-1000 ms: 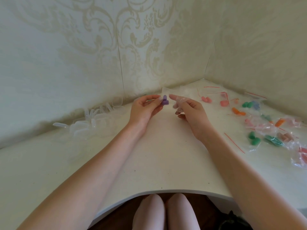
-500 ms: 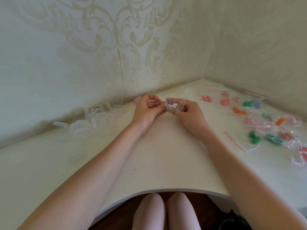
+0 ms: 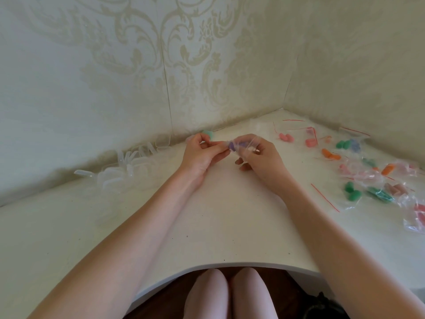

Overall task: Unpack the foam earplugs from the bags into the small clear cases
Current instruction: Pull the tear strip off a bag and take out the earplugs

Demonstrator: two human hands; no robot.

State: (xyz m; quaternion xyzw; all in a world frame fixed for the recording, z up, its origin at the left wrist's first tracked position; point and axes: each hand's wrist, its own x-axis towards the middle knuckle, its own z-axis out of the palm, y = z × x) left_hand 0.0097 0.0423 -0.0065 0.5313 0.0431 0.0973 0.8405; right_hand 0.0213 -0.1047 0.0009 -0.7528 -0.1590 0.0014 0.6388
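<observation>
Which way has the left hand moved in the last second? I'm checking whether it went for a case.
Barely moved: the left hand stays mid-table, its fingers now curled, pinching the bag, away from the cases.

A white corner table [image 3: 213,226] meets two walls of pale damask wallpaper [image 3: 128,72] above dark flooring [image 3: 161,302].

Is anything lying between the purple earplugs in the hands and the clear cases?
Nothing visible: from the purple earplugs, pinched by left hand and right hand, bare table runs left to the clear cases.
</observation>
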